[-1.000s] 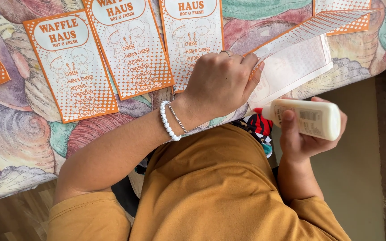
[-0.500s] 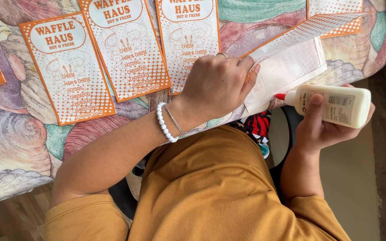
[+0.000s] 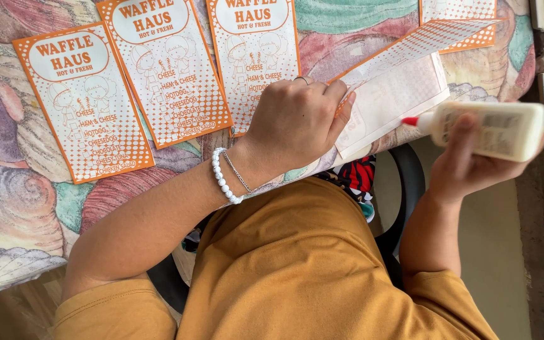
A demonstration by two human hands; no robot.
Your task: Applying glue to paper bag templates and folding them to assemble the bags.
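Your right hand [image 3: 473, 160], closed around the glue bottle [image 3: 492, 131], has brought its red tip to the table's near edge beside the folded paper sheet [image 3: 398, 94], which your left hand [image 3: 297, 119] presses flat with curled fingers.

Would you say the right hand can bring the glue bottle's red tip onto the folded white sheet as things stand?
Probably yes. The right hand holds the glue bottle with its tip beside the white sheet, nothing lying between them; the left hand presses the sheet's other end.

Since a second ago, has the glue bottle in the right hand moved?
Yes. The glue bottle has risen toward the table edge, and its red tip now sits beside the folded sheet; the right hand grips it.
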